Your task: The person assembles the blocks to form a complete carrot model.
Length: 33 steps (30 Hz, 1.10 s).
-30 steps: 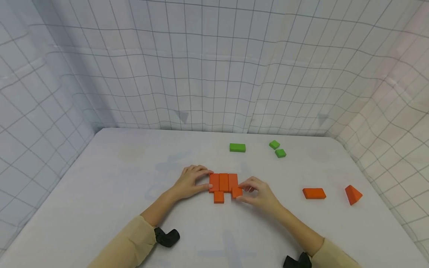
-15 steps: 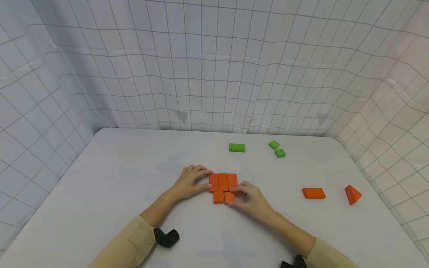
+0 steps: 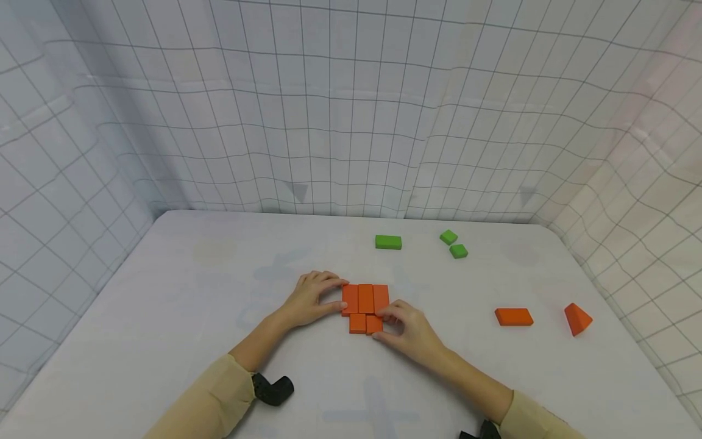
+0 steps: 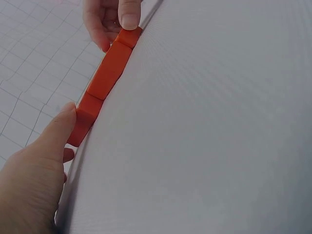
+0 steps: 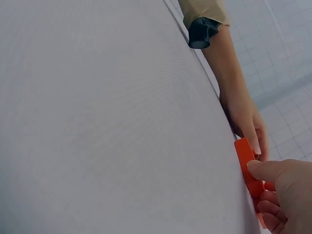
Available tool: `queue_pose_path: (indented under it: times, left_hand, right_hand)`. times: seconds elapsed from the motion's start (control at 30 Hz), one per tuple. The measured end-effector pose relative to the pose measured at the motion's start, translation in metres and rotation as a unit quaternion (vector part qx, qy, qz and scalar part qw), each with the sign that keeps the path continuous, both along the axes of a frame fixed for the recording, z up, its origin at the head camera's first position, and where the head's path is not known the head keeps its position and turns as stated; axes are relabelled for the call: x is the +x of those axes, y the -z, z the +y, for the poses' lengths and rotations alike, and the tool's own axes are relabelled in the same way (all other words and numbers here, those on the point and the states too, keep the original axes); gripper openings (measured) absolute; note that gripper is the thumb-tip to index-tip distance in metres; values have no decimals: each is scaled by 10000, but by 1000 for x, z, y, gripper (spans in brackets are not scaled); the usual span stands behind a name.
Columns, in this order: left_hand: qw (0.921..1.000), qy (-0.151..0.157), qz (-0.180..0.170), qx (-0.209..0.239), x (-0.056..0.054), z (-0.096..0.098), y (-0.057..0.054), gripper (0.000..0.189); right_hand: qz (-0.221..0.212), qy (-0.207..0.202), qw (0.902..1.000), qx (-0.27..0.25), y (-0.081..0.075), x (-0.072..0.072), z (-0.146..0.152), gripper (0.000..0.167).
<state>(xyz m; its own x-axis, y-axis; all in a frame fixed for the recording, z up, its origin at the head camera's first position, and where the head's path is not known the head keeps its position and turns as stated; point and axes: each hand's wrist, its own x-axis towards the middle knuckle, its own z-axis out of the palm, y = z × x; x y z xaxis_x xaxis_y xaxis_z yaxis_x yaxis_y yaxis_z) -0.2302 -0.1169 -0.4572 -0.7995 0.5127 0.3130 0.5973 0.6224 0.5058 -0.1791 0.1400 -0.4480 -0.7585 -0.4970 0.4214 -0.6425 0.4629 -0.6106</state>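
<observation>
Three orange rectangular blocks stand side by side on the table in the head view: a left one [image 3: 352, 295], a middle one [image 3: 365, 299] and a right one [image 3: 380, 296]. Against their near ends lie two smaller orange square blocks, a left one [image 3: 358, 324] and a right one [image 3: 373, 325]. My left hand [image 3: 308, 300] holds the left rectangular block, thumb and index finger at its outer side. With thumb and index finger, my right hand [image 3: 412, 332] pinches the right square block. In the left wrist view the row of blocks [image 4: 108, 70] spans between both hands.
A green rectangular block [image 3: 388, 242] and two small green blocks [image 3: 458, 251] lie towards the back of the white table [image 3: 208, 256]. To the right are a loose orange block [image 3: 514, 317] and an orange triangular block [image 3: 577, 319]. Grid-patterned curtains [image 3: 340, 110] surround the table.
My right hand has moved left and slightly nearer with the right square block, which now sits beside the left square block. The left hand has stayed in place.
</observation>
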Motion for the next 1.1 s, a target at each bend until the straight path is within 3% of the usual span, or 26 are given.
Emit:
queue_pose_path:
  times: [1.1]
  left_hand:
    - [10000,-6,23,-17,0,0,-1,44]
  right_hand:
    - [362,83,9993,-67,4,-1,0,28]
